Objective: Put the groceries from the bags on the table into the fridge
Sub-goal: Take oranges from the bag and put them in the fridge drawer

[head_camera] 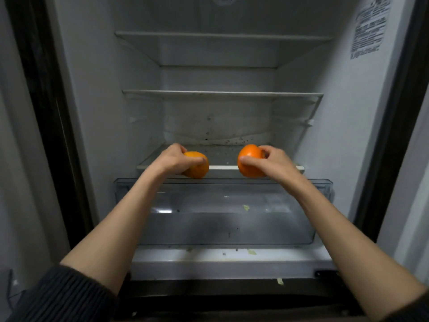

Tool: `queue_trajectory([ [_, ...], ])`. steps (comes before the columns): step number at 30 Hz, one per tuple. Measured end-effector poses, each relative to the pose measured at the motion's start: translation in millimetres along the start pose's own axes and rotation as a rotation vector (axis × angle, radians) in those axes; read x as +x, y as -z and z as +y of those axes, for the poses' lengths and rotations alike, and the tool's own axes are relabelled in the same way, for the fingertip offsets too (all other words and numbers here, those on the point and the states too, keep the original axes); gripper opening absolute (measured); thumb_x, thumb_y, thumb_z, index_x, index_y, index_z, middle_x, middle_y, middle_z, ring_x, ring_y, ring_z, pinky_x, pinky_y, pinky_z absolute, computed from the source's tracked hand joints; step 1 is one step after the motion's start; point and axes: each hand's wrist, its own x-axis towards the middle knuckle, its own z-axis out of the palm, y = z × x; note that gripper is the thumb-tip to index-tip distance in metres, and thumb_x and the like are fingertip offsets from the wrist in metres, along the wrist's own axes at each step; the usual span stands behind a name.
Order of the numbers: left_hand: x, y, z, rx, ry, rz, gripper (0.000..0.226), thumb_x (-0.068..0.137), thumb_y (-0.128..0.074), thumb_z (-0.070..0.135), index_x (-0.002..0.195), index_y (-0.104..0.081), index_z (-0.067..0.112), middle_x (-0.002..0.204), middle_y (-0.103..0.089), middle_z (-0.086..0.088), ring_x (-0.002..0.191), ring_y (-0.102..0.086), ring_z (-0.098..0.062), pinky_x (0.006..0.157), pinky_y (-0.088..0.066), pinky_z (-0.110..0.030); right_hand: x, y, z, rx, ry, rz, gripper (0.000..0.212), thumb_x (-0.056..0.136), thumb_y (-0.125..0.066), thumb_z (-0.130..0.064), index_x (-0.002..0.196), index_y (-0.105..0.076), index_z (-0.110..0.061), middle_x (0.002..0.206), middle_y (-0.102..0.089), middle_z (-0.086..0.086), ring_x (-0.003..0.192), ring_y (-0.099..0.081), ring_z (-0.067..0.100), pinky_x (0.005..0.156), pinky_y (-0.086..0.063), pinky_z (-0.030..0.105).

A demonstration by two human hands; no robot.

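Both hands are reaching into the open fridge (104, 112), each carrying one orange. Landmark: the bottom shelf (222, 168), meaning its white front edge.

Left hand (173, 160) is gripping the left orange (197, 167) from above, fingers curled round it. That orange is sitting right at the shelf edge, overlapping it; can't tell whether it's touching the shelf or hovering just over it.

Right hand (274, 162) is pinching the right orange (250, 161) from the side, thumb across the front, fingers round the back. It's also at the shelf edge, a bit higher than the left one.

Clear drawer (222, 219) is sitting directly below the shelf edge, nothing in it but a few scraps.

Risks as I'm reading it:
- Both oranges are hanging at the lip, not deep on the shelf. Letting go here likely means rolling forward off the edge, down past the drawer front to the floor.
- Round fruit on flat glass: any nudge while pulling the hands out could be setting them rolling.
- The right pinch is looking looser than the left grip, so it's the likelier one to slip.
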Motion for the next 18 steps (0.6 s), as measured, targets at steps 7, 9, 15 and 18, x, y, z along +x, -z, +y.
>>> queue_trajectory([
  [7, 14, -2, 6, 0.061, -0.061, -0.056, 0.043, 0.071, -0.077, 0.04, 0.097, -0.063, 0.009, 0.094, -0.061, -0.01, 0.083, -0.057, -0.021, 0.071, -0.049, -0.033, 40, -12, -6, -0.226, -0.113, -0.183, 0.067, 0.068, -0.071, -0.057, 0.105, -0.062, -0.001, 0.106, -0.059, 0.015, 0.077, -0.063, 0.026, 0.051, -0.053, 0.029],
  [9, 16, -6, -2, 0.083, -0.079, -0.034, 0.052, 0.069, -0.078, 0.042, 0.108, -0.061, 0.012, 0.105, -0.062, -0.007, 0.093, -0.057, -0.02, 0.078, -0.047, -0.03, 43, -16, -5, -0.292, -0.104, -0.195, 0.069, 0.067, -0.07, -0.059, 0.107, -0.061, -0.004, 0.107, -0.059, 0.015, 0.068, -0.062, 0.024, 0.055, -0.053, 0.029],
  [15, 16, -14, -14, 0.115, -0.077, -0.033, 0.055, 0.071, -0.077, 0.038, 0.117, -0.057, 0.015, 0.113, -0.059, -0.003, 0.103, -0.055, -0.019, 0.084, -0.043, -0.026, 44, -27, 8, -0.409, -0.076, -0.19, 0.057, 0.07, -0.067, -0.058, 0.093, -0.067, -0.006, 0.098, -0.061, 0.014, 0.085, -0.057, 0.027, 0.066, -0.039, 0.025],
  [18, 20, -22, -22, 0.155, -0.021, -0.094, 0.043, 0.068, -0.076, 0.047, 0.098, -0.064, 0.018, 0.105, -0.065, -0.005, 0.091, -0.057, -0.017, 0.073, -0.04, -0.023, 45, -36, 12, -0.49, -0.113, -0.265, 0.054, 0.071, -0.069, -0.056, 0.094, -0.068, -0.007, 0.101, -0.064, 0.015, 0.081, -0.054, 0.026, 0.065, -0.041, 0.025],
])
